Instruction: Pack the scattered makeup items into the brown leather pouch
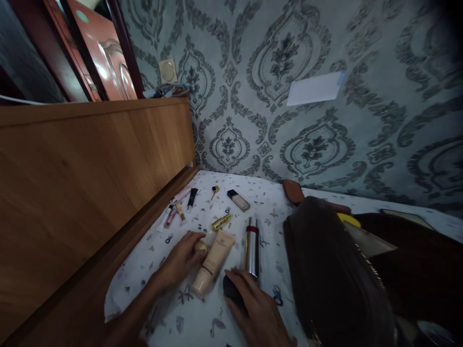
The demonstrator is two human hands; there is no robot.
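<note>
My left hand (184, 258) curls its fingers and thumb around a small, pale gold, rounded item (201, 247), most of it hidden. Just right of it lies a beige cosmetic tube (214, 262) on the patterned white sheet (195, 320). My right hand (256, 306) is closed over a black rounded object (232, 290), whose kind I cannot make out. Directly beyond those fingers rests a silver cylinder with a red band (252, 248). A gold tube (221, 222) and a foundation bottle with a black cap (238, 200) lie farther back.
Several small cosmetic tubes (180, 211) lie at the left, near a wooden bed board (144, 159). A dark brown bag (325, 270) stands at the right, with a brown leather-like case (293, 192) behind it. The patterned wall (231, 96) borders the far side.
</note>
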